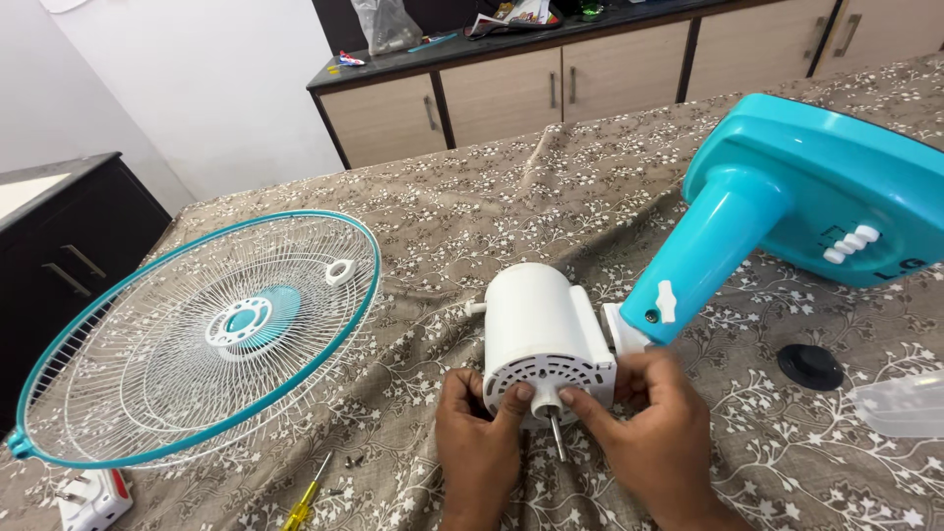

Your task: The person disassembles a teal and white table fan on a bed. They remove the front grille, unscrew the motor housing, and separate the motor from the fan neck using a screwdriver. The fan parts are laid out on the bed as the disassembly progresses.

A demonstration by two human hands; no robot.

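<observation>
- The table [551,187] is covered in a brown floral cloth, with wooden cabinets [511,93] behind it.
- A round fan guard [197,344], white wire with a teal rim, lies flat on the cloth to the left, well apart from the hands.
- The teal fan base [836,187] lies tipped on its side at the right; its teal neck [703,256] slopes down to the motor's mounting bracket.
- The white motor housing [541,329] sits at the middle of the table, its vented face and metal shaft [557,433] turned toward the camera.
- The right hand [649,423] grasps the housing's right side, thumb and forefinger at the front near the shaft.
- The left hand [477,433] grips the lower left of the housing, thumb on the vented face.
- A white power adapter [93,497] lies at the bottom left corner.
- A black round cap [810,366] rests on the cloth to the right of the hands.
- A yellow-handled screwdriver [305,497] lies near the guard's lower edge.
</observation>
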